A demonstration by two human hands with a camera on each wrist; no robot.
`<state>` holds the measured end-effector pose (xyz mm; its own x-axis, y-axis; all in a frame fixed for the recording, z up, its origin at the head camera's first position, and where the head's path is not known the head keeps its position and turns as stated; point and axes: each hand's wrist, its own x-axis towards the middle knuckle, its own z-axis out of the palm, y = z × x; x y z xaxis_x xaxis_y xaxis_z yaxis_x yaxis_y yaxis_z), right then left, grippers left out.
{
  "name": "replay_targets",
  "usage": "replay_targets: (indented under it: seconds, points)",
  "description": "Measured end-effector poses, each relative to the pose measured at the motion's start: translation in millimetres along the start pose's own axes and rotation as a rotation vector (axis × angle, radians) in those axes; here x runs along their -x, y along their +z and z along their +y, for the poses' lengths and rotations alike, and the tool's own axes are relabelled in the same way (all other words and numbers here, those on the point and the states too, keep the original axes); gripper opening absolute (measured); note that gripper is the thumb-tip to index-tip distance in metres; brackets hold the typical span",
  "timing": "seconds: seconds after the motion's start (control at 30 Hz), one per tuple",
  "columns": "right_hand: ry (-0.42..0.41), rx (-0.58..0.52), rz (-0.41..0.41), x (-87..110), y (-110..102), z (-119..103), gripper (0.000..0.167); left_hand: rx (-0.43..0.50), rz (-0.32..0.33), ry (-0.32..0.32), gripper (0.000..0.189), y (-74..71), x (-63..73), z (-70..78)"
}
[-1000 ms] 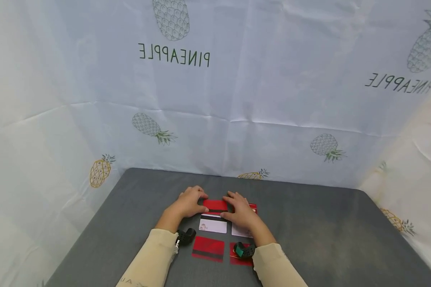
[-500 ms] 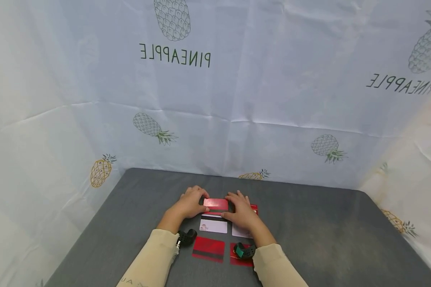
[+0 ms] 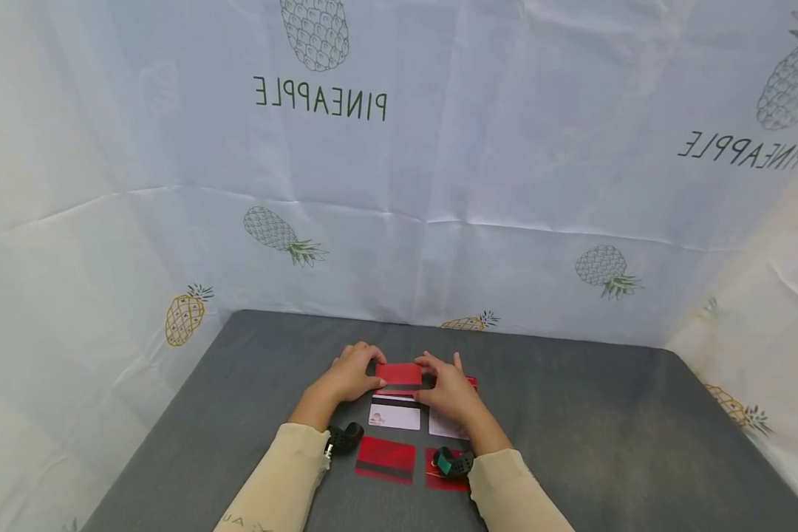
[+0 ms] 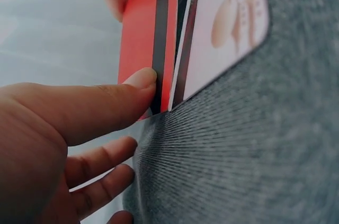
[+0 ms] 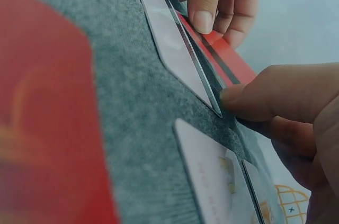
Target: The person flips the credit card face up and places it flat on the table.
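A red card with a dark magnetic stripe [image 3: 398,373] stands tilted up at the back of the group in the head view. My left hand [image 3: 351,374] pinches its left end, the thumb [image 4: 139,79] lying over the stripe in the left wrist view. At the other end my right hand [image 3: 447,390] pinches it, with one finger raised. Just in front lies a white card with a dark stripe [image 3: 394,417]. Another white card [image 3: 442,426] is partly hidden under my right hand, and a red card [image 3: 473,381] shows a corner behind it.
Nearer the front lie a red striped card [image 3: 385,459] and a red card [image 3: 437,482] partly covered by the right wrist's black device [image 3: 454,464]. The dark grey table [image 3: 612,428] ends at a white pineapple-print curtain [image 3: 399,273].
The red striped card between both hands has tilted up from lying nearly flat, its far edge rising. My right thumb and a finger have shifted at its end, and another finger has lifted.
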<state>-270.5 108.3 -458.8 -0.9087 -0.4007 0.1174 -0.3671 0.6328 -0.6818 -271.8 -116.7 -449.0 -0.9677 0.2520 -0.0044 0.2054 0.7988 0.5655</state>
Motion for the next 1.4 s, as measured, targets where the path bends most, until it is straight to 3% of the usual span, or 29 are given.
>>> replay_targets:
  seconds: [0.4,0.53,0.73,0.83,1.1,1.4]
  points:
    - [-0.003,-0.06,0.057,0.4,-0.2,2.9,0.059,0.078,-0.018,0.039,0.057,-2.9,-3.1,-2.4]
    - [-0.007,-0.054,0.07,1.1,-1.8,1.9,0.06,0.126,0.011,0.076,0.056,-3.8,-5.2,-1.6]
    - [0.005,0.043,0.137,2.2,-3.6,0.8,0.058,0.206,0.026,0.131,0.054,-6.8,-4.0,3.7]
    - [-0.006,0.078,0.153,2.2,-3.9,0.0,0.057,0.219,0.009,0.154,0.055,-8.7,-2.4,10.9]
    - [-0.14,0.093,0.125,6.8,-3.3,-3.2,0.057,0.214,-0.074,0.2,0.053,-3.6,1.2,24.6]
    - [-0.14,0.118,0.182,8.8,-1.6,-6.4,0.056,0.248,-0.084,0.236,0.054,-1.9,2.1,26.0]
